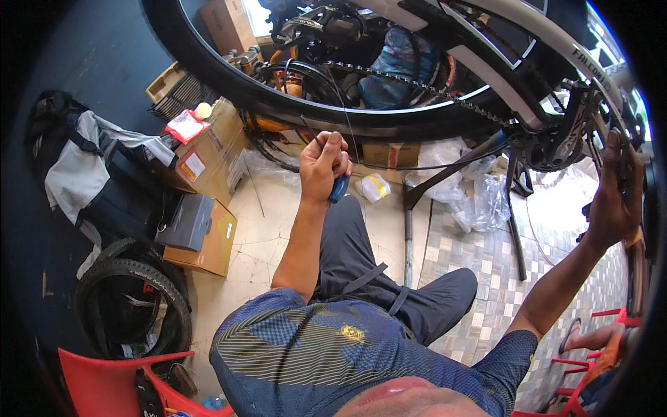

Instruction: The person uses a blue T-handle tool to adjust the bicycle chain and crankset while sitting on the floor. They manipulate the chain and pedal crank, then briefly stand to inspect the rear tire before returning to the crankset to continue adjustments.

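A bicycle with a white and black frame [479,73] is raised across the top of the view, its rear tyre [278,104] arching above my hands. My left hand [323,167] is closed in a fist below the tyre. A thin dark cable [297,111] hangs from the rear derailleur [319,26] into its fingers, and a blue handle [338,189] sticks out under the palm. At the right, my right hand [615,191] reaches up beside the crankset [566,139], fingers against a dark part of the bicycle that they largely hide. The chain [417,85] runs between derailleur and crankset.
A dark repair stand [451,167] has its legs on the tiled floor. Plastic wrapping [479,201] lies beside it. Left are cardboard boxes [208,240], loose tyres [132,299] and a red chair [118,379]. At lower right, another person's leg [590,339] shows by red chairs.
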Demonstrator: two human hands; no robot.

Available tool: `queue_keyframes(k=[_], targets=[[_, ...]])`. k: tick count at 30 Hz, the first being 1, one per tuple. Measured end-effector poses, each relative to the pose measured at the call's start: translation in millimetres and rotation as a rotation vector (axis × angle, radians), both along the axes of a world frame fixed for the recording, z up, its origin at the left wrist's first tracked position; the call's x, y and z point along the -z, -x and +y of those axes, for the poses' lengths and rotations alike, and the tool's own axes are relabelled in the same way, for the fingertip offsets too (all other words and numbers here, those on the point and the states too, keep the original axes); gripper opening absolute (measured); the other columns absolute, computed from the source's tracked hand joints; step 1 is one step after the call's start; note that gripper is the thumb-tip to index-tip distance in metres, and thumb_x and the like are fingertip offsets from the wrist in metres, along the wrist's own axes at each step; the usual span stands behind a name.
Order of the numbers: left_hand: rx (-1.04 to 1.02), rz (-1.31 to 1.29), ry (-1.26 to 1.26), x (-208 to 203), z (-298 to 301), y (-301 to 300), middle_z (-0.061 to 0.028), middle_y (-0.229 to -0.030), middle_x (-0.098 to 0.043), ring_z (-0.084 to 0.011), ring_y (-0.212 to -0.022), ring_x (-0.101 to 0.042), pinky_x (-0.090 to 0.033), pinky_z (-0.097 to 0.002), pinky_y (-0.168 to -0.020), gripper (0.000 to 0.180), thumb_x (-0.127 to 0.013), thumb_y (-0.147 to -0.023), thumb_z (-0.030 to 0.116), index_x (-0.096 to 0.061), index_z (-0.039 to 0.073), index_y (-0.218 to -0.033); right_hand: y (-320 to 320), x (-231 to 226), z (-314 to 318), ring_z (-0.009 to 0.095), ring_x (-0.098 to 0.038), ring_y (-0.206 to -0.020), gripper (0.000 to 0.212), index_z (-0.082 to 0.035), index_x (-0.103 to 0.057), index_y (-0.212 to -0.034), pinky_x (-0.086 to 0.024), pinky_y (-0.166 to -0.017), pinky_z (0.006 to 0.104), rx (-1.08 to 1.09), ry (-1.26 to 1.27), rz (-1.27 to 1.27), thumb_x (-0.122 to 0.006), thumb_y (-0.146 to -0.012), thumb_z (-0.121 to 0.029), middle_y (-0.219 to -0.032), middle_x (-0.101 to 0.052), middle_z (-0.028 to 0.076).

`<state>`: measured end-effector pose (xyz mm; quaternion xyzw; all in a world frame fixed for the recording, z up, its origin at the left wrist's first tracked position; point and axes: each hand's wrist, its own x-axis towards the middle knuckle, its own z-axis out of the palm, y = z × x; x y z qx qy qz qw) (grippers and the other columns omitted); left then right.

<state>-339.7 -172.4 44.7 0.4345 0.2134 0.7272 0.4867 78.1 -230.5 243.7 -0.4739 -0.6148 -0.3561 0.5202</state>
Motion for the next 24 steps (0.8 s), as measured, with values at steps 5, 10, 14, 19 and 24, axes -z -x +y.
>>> queue_keyframes(k=[5,10,14,19,24], targets=[[0.061,-0.062,0.006,4,4,-5,0.0059,-0.057,-0.034,-0.0048,-0.044,-0.034,-0.038,-0.0251,-0.049,0.022,-0.061,-0.101,0.023,-0.058,0.005,-0.088,-9,-8,-10,0.017,-0.071,-0.102,0.020,-0.007,-0.074,-0.111,-0.055,-0.087,0.0283,-0.106,-0.030,-0.195,-0.071,-0.093,-0.017,-0.105,-0.076,0.005],[0.055,0.026,-0.045,2,14,-1,0.0056,-0.057,-0.031,-0.0057,-0.045,-0.031,-0.038,-0.0267,-0.051,0.027,-0.055,-0.103,0.028,-0.060,0.002,-0.098,-31,-15,8,0.015,-0.073,-0.092,0.027,-0.009,-0.075,-0.109,-0.058,-0.079,0.0258,0.071,-0.213,0.104,-0.077,-0.089,-0.026,-0.101,-0.076,0.007],[0.122,-0.005,-0.047,-7,20,-16,0.0061,-0.058,-0.033,-0.0040,-0.045,-0.031,-0.038,-0.0247,-0.049,0.028,-0.056,-0.103,0.023,-0.063,-0.003,-0.106,-86,-7,14,0.010,-0.067,-0.070,0.030,-0.004,-0.075,-0.107,-0.052,-0.065,0.0247,0.001,-0.250,0.432,-0.078,-0.088,-0.028,-0.085,-0.075,0.004],[0.183,-0.009,-0.109,-25,20,-32,0.0064,-0.058,-0.031,-0.0034,-0.045,-0.030,-0.037,-0.0244,-0.050,0.034,-0.054,-0.104,0.023,-0.061,-0.006,-0.121,-132,13,6,0.006,-0.061,-0.064,0.029,-0.004,-0.075,-0.102,-0.047,-0.058,0.0216,0.168,-0.091,0.587,-0.075,-0.090,-0.031,-0.075,-0.071,0.002],[0.246,0.025,-0.141,-44,15,-57,0.0061,-0.059,-0.029,-0.0029,-0.042,-0.026,-0.035,-0.0236,-0.047,0.043,-0.053,-0.104,0.027,-0.054,-0.008,-0.131,-159,38,6,0.005,-0.060,-0.064,0.030,-0.005,-0.075,-0.102,-0.045,-0.057,0.0210,0.062,-0.069,0.684,-0.075,-0.091,-0.032,-0.078,-0.071,0.000]])
